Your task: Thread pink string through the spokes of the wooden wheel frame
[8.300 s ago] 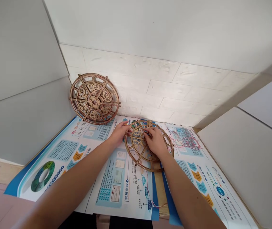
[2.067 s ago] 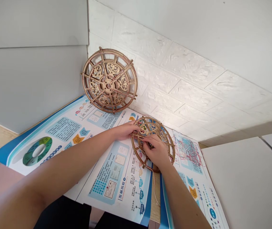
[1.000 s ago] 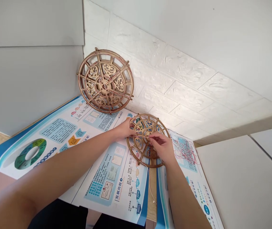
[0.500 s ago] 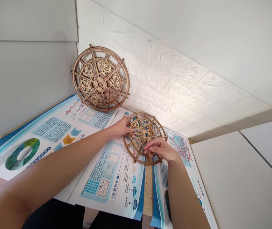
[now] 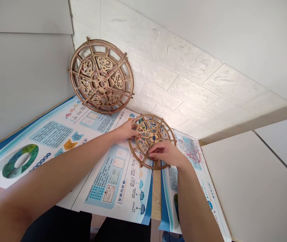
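On the left, the left sheet [image 5: 83,183], full of print, covered part of the surface [image 5: 156,210]. At its far end, a far wheel [image 5: 106,88] made of wood leaned on the white wall [image 5: 191,84]. Your left hand [image 5: 126,131] had its fingers gripping the left rim of the middle wheel [image 5: 150,137], over the gap between the sheets. A loose wire [image 5: 153,188] ran down from its near edge. Your right hand [image 5: 167,154] had its fingers pinching a thin wire [image 5: 146,148] above that wheel. On the right, a messy wire tangle [image 5: 193,152] lay on the right sheet [image 5: 172,188].
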`<act>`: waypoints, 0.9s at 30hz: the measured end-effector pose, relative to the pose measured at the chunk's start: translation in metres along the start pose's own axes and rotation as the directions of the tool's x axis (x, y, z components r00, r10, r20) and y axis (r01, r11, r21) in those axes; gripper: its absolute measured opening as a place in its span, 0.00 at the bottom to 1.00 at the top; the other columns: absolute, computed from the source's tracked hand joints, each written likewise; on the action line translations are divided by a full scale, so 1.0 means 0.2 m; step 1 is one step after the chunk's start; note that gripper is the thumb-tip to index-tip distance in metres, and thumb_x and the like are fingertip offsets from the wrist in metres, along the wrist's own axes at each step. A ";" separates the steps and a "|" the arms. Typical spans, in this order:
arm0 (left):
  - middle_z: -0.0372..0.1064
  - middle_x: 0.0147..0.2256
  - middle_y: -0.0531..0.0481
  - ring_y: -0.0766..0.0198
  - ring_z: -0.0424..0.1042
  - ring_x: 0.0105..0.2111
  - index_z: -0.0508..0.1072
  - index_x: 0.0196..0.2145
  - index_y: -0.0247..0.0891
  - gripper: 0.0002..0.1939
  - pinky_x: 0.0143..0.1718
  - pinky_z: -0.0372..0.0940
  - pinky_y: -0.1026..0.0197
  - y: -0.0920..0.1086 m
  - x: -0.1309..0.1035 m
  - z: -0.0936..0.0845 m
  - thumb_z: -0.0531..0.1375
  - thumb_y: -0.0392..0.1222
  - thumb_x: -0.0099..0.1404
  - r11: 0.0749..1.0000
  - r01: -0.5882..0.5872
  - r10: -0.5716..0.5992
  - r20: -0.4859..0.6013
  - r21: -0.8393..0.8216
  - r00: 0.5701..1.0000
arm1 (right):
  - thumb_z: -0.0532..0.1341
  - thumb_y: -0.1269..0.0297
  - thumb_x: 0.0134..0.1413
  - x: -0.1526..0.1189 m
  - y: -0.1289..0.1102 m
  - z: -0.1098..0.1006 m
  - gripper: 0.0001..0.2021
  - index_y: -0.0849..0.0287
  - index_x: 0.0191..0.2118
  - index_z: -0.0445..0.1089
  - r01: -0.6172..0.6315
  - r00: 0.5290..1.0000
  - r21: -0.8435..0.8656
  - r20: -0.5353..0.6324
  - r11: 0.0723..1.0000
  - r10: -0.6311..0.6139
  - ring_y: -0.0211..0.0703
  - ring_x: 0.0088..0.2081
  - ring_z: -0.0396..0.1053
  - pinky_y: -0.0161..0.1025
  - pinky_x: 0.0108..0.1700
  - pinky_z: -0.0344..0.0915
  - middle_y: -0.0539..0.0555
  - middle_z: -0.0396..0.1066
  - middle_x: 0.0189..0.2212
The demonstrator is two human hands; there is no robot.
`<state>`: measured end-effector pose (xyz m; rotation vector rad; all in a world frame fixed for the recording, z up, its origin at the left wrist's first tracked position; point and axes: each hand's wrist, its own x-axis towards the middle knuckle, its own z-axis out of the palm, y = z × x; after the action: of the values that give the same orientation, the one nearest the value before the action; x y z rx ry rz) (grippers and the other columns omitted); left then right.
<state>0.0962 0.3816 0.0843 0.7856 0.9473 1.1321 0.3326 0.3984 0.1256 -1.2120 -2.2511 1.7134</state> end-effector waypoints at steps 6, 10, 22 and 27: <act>0.71 0.42 0.44 0.53 0.75 0.42 0.62 0.46 0.38 0.34 0.40 0.73 0.51 -0.02 0.02 -0.02 0.74 0.30 0.46 0.999 -0.032 0.032 0.030 -0.010 0.999 | 0.68 0.62 0.51 0.00 -0.01 0.03 0.10 0.56 0.39 0.72 -0.009 1.000 0.041 -0.008 0.999 0.009 0.40 0.30 0.69 0.39 0.32 0.69 0.50 0.71 0.29; 0.71 0.41 0.45 0.55 0.75 0.41 0.61 0.45 0.38 0.32 0.39 0.73 0.53 -0.02 0.01 -0.01 0.73 0.28 0.47 1.000 -0.029 0.029 0.022 -0.011 0.999 | 0.64 0.63 0.56 -0.01 0.00 0.02 0.08 0.56 0.36 0.64 0.049 0.999 0.048 0.005 0.998 -0.049 0.38 0.30 0.66 0.38 0.32 0.66 0.49 0.69 0.31; 0.72 0.44 0.43 0.54 0.75 0.42 0.62 0.44 0.38 0.31 0.37 0.73 0.56 -0.03 0.02 -0.02 0.74 0.30 0.47 0.999 -0.041 0.041 -0.009 0.027 0.999 | 0.58 0.67 0.56 -0.02 -0.12 0.12 0.12 0.57 0.28 0.52 -0.026 0.994 -0.501 -0.102 0.865 -0.030 0.38 0.28 0.58 0.38 0.31 0.53 0.47 0.64 0.26; 0.71 0.42 0.45 0.58 0.75 0.37 0.62 0.44 0.39 0.30 0.33 0.71 0.59 -0.01 0.01 -0.02 0.71 0.28 0.48 0.999 0.013 -0.011 -0.040 0.051 0.999 | 0.58 0.67 0.54 -0.02 -0.12 0.14 0.11 0.56 0.28 0.52 -0.091 0.988 -0.461 -0.153 0.883 0.023 0.39 0.28 0.57 0.38 0.30 0.52 0.47 0.64 0.25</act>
<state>0.0945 0.3833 0.0800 0.8000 1.0161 1.1204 0.3091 0.3723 0.1371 -1.4390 -2.6459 1.0730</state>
